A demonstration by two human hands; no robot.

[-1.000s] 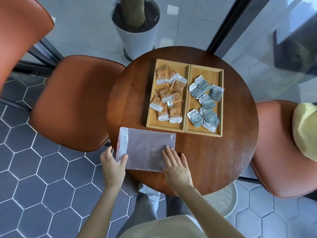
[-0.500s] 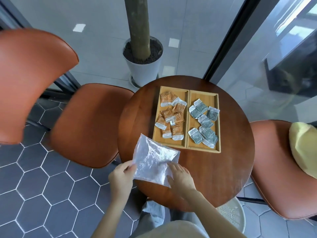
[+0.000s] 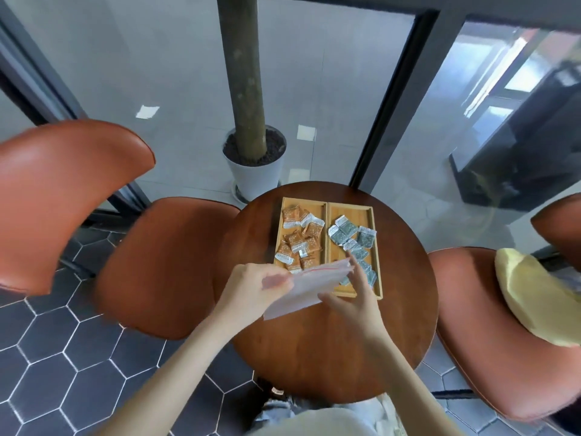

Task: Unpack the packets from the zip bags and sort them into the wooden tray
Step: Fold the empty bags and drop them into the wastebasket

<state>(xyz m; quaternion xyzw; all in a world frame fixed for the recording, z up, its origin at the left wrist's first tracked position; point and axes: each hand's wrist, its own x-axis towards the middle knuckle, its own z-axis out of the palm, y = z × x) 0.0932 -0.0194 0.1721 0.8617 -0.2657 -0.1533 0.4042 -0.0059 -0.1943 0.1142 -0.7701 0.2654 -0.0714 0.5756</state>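
Observation:
A two-part wooden tray [image 3: 327,206] lies on the round table [image 3: 327,341]. Several orange packets [image 3: 300,240] fill its left compartment and several grey-green packets [image 3: 352,234] its right one. Above the tray's near edge I hold a clear, flat zip bag [image 3: 301,294] with a red seal line; it hides the nearest packets. My left hand [image 3: 248,286] pinches the bag's left edge. My right hand [image 3: 353,297] holds its right side, fingers pointing up along the edge.
Orange chairs stand to the left [image 3: 163,265] and right [image 3: 490,335] of the table; a yellow cushion [image 3: 534,297] lies on the right one. A white plant pot [image 3: 256,171] with a trunk stands behind the table, by a glass wall.
The bag lay flat on the table's near side under both hands; now it is lifted and held in front of the tray. The view has tilted upward.

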